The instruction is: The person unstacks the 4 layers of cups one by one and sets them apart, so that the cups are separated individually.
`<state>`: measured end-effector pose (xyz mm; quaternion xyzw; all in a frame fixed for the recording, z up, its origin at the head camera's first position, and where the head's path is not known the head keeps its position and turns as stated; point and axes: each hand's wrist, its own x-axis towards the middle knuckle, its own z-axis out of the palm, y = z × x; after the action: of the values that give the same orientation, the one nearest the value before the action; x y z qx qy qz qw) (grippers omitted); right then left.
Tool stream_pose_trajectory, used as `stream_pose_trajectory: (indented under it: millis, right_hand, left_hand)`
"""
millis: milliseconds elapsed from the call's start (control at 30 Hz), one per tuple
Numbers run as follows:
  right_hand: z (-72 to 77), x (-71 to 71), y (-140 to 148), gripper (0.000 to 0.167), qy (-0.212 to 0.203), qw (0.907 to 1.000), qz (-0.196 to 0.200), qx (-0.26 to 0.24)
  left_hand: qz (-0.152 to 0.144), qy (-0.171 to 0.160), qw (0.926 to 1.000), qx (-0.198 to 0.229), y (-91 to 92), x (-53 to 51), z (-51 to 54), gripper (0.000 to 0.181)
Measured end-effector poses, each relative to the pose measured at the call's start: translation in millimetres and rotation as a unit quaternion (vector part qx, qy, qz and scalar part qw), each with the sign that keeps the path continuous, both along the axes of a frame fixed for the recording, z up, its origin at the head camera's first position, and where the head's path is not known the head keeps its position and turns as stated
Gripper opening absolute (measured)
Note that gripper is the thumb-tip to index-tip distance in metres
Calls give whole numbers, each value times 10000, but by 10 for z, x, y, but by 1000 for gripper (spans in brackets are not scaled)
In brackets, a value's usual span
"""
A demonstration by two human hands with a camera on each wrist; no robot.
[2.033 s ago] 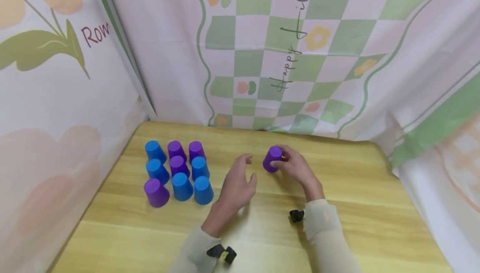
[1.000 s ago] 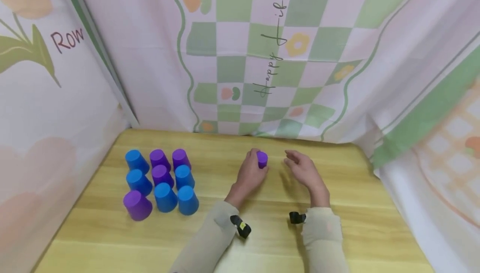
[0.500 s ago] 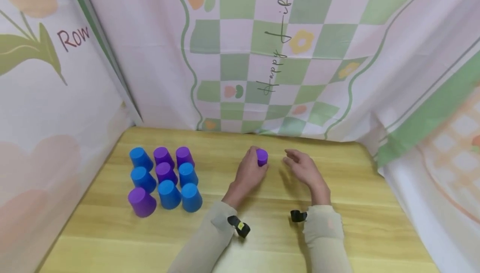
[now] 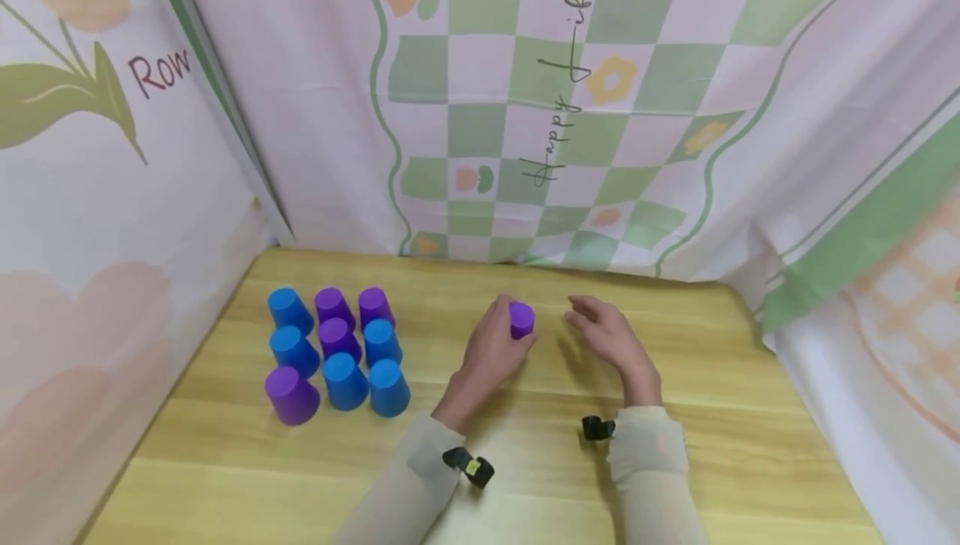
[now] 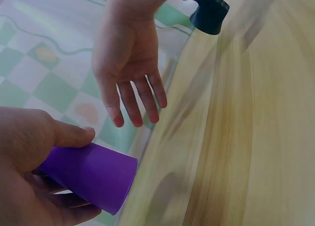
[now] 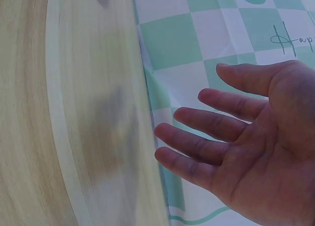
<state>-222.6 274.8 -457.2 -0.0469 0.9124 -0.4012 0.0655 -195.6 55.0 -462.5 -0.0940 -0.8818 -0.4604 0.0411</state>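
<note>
My left hand [image 4: 489, 352] grips a purple cup [image 4: 522, 321] near the middle of the table, its narrow end uppermost. Seen from the left wrist, the thumb [image 5: 74, 135] lies along one side of this cup [image 5: 91, 177] and the fingers wrap the other. A shadow on the wood beside it suggests the cup is off the table. To its right, apart from the cup, my right hand [image 4: 609, 338] hovers with relaxed fingers and holds nothing. The right wrist view shows that palm [image 6: 266, 152] facing the camera, fingers spread.
Blue and purple cups stand upside down in rows at the left, among them a blue cup [image 4: 389, 388] and a purple cup [image 4: 292, 396] at the front. The wooden table [image 4: 540, 478] ends at a checked curtain [image 4: 480, 128] behind and another curtain [image 4: 135, 262] at left.
Two seconds ago my right hand held the purple cup; it has let go, and my left hand has moved right and taken it. Over the last second both hands stay nearly still.
</note>
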Motion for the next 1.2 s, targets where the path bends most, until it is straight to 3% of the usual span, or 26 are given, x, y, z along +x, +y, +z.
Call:
stream_pose_trajectory:
  millis: [333, 533, 700, 967, 1200]
  right_hand:
    - [-30, -10, -18, 59, -95, 9999, 90, 18]
    - [-14, -5, -45, 62, -102, 9999, 104, 21]
    - [-19, -1, -72, 60, -222, 9996, 123, -125]
    - [-30, -10, -109, 64, -348, 9988, 216, -257]
    - [-15, -14, -126, 64, -333, 9989, 255, -212]
  left_hand:
    - [59, -216, 9997, 9, -163, 381, 58, 50]
    - [-72, -240, 9996, -127, -217, 579, 73, 48]
    - [-154, -454, 9988, -131, -310, 758, 79, 43]
    - [-68, -950, 9954, -64, -593, 1050, 25, 43]
    - [14, -835, 9965, -20, -925, 1273, 47, 49]
